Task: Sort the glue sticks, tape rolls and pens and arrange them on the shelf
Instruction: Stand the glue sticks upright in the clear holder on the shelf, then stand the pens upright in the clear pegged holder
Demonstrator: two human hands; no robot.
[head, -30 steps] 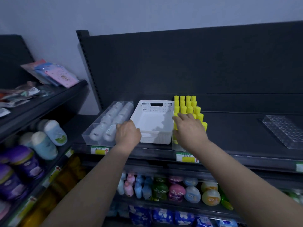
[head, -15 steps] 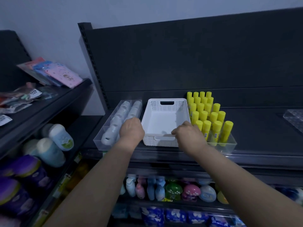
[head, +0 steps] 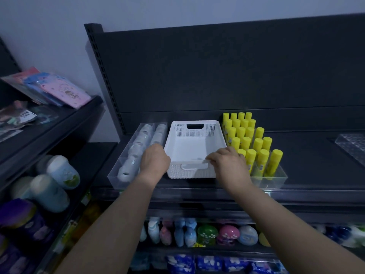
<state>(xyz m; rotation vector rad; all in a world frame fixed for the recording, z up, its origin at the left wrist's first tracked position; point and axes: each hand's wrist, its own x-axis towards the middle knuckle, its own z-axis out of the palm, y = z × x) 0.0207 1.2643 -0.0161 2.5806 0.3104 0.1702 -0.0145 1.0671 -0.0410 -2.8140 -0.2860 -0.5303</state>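
An empty white perforated basket (head: 194,147) stands on the dark shelf (head: 308,155), between two clear trays. My left hand (head: 155,162) grips the basket's front left corner. My right hand (head: 227,163) pinches its front rim at the right. The clear tray on the left (head: 116,176) holds rows of white tape rolls (head: 138,149) lying on their sides. The clear tray on the right (head: 276,179) holds several upright yellow glue sticks (head: 246,135). No pens are in view.
Another clear tray (head: 353,145) lies at the shelf's far right. A side shelf on the left carries packets (head: 59,89) above and bottles (head: 59,175) below. Lower shelves hold colourful bottles (head: 205,234). A dark back panel (head: 217,72) rises behind the basket.
My right hand moved from the glue sticks to the basket's front rim. The view shifted, bringing the whole glue stick tray into sight. My left hand stayed at the basket's left corner.
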